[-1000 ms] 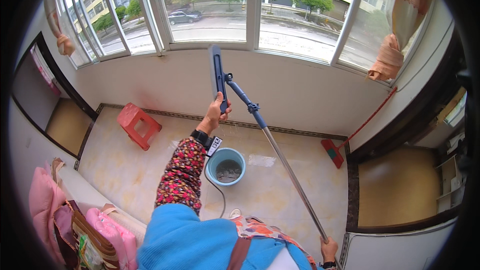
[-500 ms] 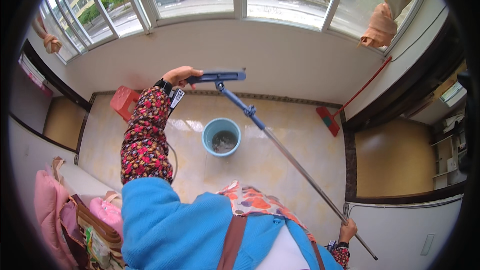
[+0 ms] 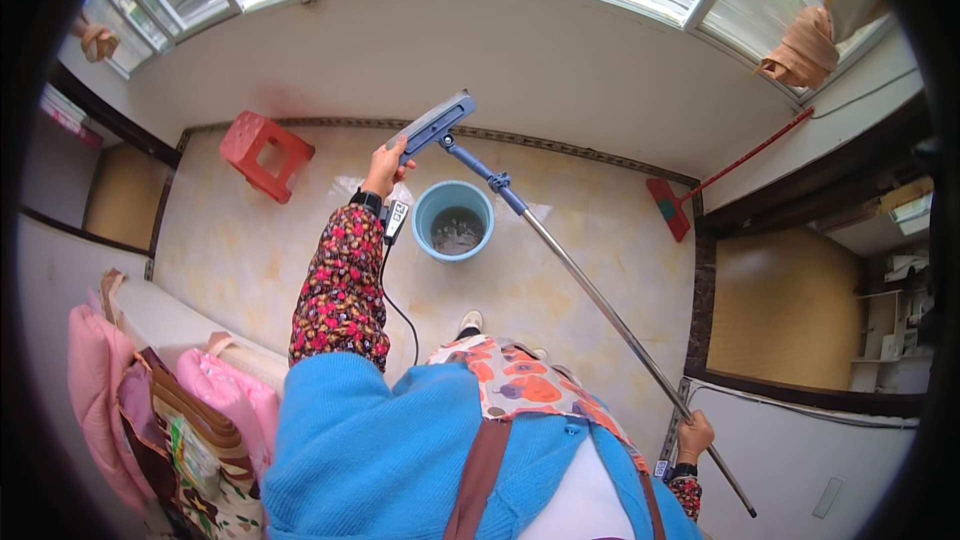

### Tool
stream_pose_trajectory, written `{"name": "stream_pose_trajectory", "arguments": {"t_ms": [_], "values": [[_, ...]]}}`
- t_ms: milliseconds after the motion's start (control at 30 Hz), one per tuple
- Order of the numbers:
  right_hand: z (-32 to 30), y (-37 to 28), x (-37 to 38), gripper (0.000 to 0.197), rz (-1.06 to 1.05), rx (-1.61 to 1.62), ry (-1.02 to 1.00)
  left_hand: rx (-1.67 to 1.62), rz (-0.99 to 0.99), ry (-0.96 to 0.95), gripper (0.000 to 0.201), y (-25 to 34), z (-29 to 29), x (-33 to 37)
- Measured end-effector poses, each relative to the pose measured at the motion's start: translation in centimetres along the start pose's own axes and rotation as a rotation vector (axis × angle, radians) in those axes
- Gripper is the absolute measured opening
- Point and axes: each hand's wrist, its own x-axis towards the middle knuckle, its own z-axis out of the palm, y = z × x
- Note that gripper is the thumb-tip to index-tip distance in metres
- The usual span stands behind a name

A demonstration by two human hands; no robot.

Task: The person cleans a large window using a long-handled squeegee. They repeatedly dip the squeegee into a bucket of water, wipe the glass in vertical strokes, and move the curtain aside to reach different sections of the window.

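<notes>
Both hands grip: left hand point(image 3: 383, 174) a mop head point(image 3: 437, 122), right hand point(image 3: 695, 434) its pole point(image 3: 572, 268), wrist tag point(image 3: 397, 214) unreadable.

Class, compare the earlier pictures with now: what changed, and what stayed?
The mop head turned from nearly upright in the picture to level, then to a slant, right end higher. The left hand swung left with it, then partway back. Nothing was grasped or released: the right hand stays on the pole. The blue bucket and red stool stayed put.
</notes>
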Motion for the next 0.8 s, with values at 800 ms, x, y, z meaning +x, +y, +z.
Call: {"name": "stream_pose_trajectory", "arguments": {"t_ms": [800], "values": [[15.5, -34.4, 14.2, 0.028, -0.787, -0.285, -0.467, -0.184, -0.466, 0.299, 0.036, -27.3, -14.1, -15.6]]}}
